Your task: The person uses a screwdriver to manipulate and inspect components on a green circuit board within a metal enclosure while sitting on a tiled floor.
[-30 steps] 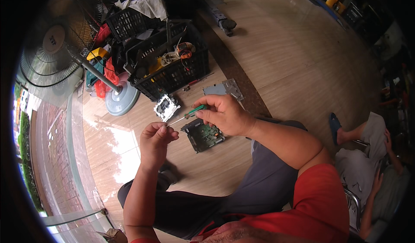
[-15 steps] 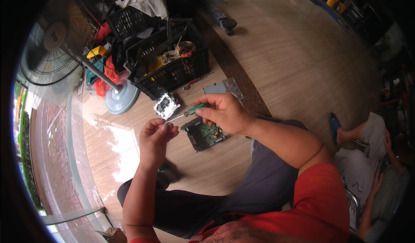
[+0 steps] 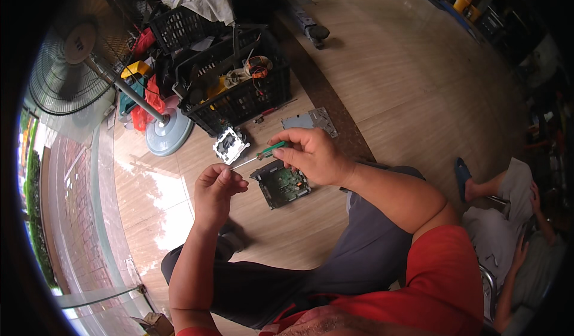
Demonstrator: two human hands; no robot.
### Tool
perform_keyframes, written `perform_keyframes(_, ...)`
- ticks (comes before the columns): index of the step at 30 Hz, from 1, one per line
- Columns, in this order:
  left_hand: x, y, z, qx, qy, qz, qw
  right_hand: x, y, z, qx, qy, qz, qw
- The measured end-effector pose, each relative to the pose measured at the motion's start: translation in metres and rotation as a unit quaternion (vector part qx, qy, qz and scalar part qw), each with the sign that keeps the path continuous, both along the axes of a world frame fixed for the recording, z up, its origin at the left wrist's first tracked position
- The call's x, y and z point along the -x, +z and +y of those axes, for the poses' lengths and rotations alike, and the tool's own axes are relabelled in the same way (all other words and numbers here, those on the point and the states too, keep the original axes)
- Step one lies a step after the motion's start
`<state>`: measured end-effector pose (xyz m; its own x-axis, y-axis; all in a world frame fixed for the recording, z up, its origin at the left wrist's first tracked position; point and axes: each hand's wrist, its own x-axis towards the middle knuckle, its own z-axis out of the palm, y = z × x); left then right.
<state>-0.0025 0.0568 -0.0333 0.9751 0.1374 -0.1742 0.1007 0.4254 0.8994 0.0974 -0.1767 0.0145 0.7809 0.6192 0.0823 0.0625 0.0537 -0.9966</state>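
In my right hand [image 3: 315, 156] is a screwdriver [image 3: 272, 150] with a green handle, gripped between thumb and fingers. Its thin shaft slants down to the left. My left hand [image 3: 216, 188] pinches at the shaft's tip; whether a tiny part sits there is too small to tell. Below the hands an open black housing with a green circuit board [image 3: 281, 186] lies on the floor. A white-framed mechanism [image 3: 229, 146] rests just beyond the left fingertips. Past my right hand lies a flat silver metal plate [image 3: 308, 121].
A black plastic crate [image 3: 236, 112] of tools and cables stands ahead, with a red-handled tool [image 3: 266, 114] at its foot. To the left is a standing fan [image 3: 169, 134] on a round base. Another person's leg [image 3: 483, 186] and hands show at the right.
Both hands and the screwdriver keep almost the same pose, with only a slight shift to the right. Nothing was let go or picked up.
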Motion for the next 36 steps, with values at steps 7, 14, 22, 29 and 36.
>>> perform_keyframes(7,0.001,-0.001,0.0,-0.027,-0.009,-0.005,1.0,0.0,0.0,-0.002,0.031,-0.012,-0.073,0.997)
perform_keyframes(14,0.001,0.0,-0.001,-0.025,0.0,-0.001,1.0,0.002,0.006,-0.002,0.041,-0.021,-0.171,0.984)
perform_keyframes(22,0.001,-0.002,-0.001,-0.029,-0.005,0.006,1.0,0.003,0.013,-0.005,0.062,-0.017,-0.231,0.971)
perform_keyframes(29,0.0,-0.001,-0.003,-0.039,-0.006,0.02,0.999,0.002,0.007,-0.004,0.043,-0.026,-0.261,0.964)
perform_keyframes(36,0.001,-0.003,-0.004,-0.067,-0.01,0.024,0.997,0.002,0.007,-0.004,0.046,-0.023,-0.26,0.964)
